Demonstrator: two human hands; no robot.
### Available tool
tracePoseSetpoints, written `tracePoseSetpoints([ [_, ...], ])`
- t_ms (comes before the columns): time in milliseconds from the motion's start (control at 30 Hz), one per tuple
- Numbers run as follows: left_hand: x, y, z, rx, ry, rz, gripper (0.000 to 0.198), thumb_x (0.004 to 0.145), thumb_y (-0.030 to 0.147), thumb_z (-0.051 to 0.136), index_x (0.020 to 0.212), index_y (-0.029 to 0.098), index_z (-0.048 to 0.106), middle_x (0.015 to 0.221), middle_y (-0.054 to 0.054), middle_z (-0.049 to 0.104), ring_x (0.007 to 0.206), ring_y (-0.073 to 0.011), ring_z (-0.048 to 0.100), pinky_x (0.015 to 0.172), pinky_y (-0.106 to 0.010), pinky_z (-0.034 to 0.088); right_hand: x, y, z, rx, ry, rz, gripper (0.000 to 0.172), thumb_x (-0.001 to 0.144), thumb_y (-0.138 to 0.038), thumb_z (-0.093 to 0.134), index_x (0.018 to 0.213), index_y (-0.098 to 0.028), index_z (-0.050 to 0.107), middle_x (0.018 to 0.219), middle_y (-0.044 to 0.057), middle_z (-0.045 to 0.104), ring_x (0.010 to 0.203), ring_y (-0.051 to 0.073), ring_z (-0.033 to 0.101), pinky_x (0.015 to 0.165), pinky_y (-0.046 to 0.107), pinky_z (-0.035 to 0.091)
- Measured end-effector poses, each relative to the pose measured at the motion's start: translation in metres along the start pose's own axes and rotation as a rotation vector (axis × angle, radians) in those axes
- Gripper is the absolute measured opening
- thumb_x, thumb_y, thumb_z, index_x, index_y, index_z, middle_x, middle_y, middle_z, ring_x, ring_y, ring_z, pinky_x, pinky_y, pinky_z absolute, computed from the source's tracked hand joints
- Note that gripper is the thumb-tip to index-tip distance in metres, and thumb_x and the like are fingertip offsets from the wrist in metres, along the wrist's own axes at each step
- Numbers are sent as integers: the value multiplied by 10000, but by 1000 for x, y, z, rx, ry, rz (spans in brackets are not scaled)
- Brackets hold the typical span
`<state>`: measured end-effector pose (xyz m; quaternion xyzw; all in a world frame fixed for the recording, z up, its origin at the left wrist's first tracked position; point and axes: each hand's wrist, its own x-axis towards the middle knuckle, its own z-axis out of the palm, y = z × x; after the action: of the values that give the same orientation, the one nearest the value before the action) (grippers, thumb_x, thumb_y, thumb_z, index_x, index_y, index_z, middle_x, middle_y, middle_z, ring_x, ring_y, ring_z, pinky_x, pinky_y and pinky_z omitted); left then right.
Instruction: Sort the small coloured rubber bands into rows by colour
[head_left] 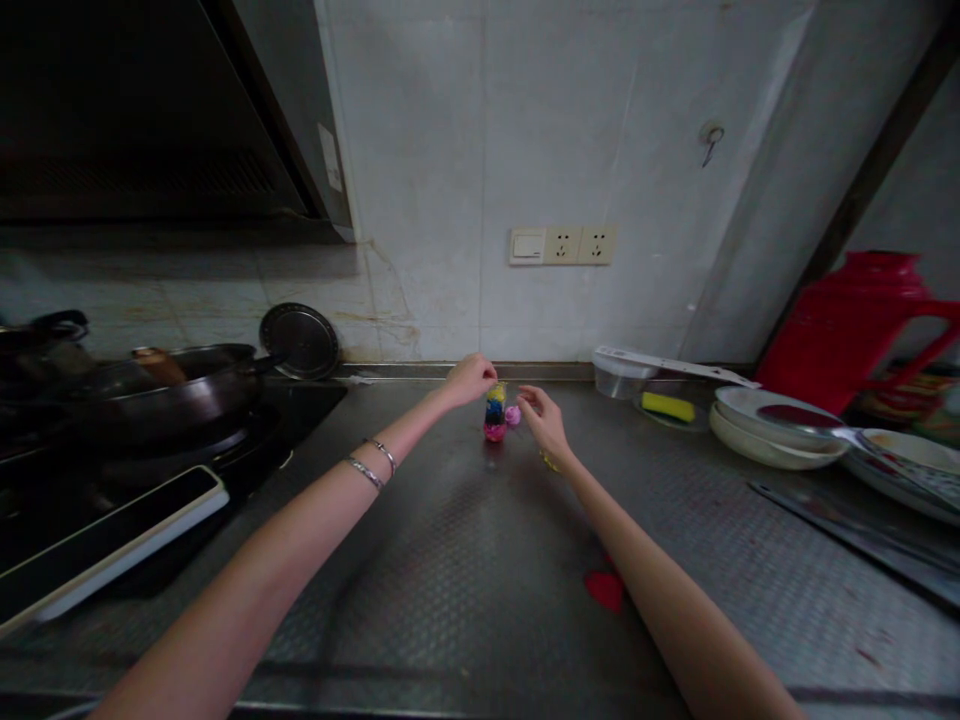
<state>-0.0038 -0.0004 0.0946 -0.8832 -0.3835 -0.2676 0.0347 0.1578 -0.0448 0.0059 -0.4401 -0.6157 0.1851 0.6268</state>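
A small clear container (pixel 495 411) stands upright on the metal counter, filled with yellow, blue, dark and pink layers. My left hand (pixel 470 380) is at its top rim, fingertips pinched together; anything between them is too small to make out. To the container's right sits a pink ball-like piece (pixel 512 415), close against it. My right hand (pixel 544 420) hovers just right of that piece, fingers slightly bent and apart, with nothing visible in them. Beneath the right wrist lie yellow bits (pixel 550 461), partly hidden. A red flat piece (pixel 603 590) rests beside my right forearm.
At left are a stove with a pan (pixel 180 390) and a long white-edged black object (pixel 112 545). On the right stand a plastic measuring cup (pixel 622 375), a yellow sponge (pixel 667 407), stacked bowls (pixel 772 440), a knife (pixel 847 530) and a red thermos (pixel 847 330).
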Motion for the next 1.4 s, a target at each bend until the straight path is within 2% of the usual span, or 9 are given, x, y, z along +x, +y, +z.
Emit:
tracePoseSetpoints([
  [167,0,4,-4,-49,7,-9,164,720,199,545,749,130,691,737,-57,629,717,-149,556,705,-266,429,3,7,-5,-19,66,10,359,756,-400,473,981,-150,597,888,84,644,823,194,580,719,312,452],
  [267,-5,14,-9,-90,124,-27,158,720,212,556,774,130,679,771,-53,618,729,-139,549,704,-254,428,11,9,-12,-19,112,11,354,754,-400,465,965,-151,602,873,80,648,805,190,581,698,308,454],
  [367,-17,33,-7,-119,222,12,179,740,265,552,808,138,659,815,-55,598,766,-140,539,714,-252,421,21,9,-26,-14,188,12,342,743,-372,455,948,-143,605,831,75,650,769,183,583,676,304,457],
  [433,-28,49,3,-130,165,59,191,748,293,552,824,149,651,815,-50,589,769,-140,537,719,-250,416,25,9,-39,-39,204,25,326,726,-341,460,932,-139,612,809,72,651,751,181,583,664,304,460],
  [567,-49,78,41,-150,-134,128,259,751,345,563,904,152,643,846,-65,588,774,-155,541,726,-252,414,14,15,-68,-131,140,92,302,694,-306,470,889,-138,629,777,71,658,724,186,586,639,306,465],
  [667,-56,91,69,-129,-241,157,302,767,361,550,983,158,610,959,-82,561,878,-181,538,789,-268,405,-5,25,-87,-175,128,144,304,691,-291,454,884,-135,628,758,74,660,712,186,592,628,303,466],
  [767,-54,97,86,-99,-275,168,324,797,371,506,1034,162,580,1020,-92,525,911,-188,536,804,-278,405,-21,35,-98,-217,138,185,310,686,-283,444,893,-140,626,747,69,663,694,181,593,621,297,463],
  [1033,-41,100,99,-3,-330,175,219,769,335,538,838,149,630,952,-102,560,930,-210,539,782,-287,423,-23,38,-99,-327,120,145,304,672,-269,451,879,-142,633,713,56,652,646,172,566,626,285,438],
  [1400,-37,99,105,-125,-337,99,190,748,160,475,765,136,663,800,-94,643,779,-184,596,699,-270,437,-24,37,-103,-408,92,63,281,683,-253,441,865,-156,631,691,42,644,647,167,564,661,287,428],
])
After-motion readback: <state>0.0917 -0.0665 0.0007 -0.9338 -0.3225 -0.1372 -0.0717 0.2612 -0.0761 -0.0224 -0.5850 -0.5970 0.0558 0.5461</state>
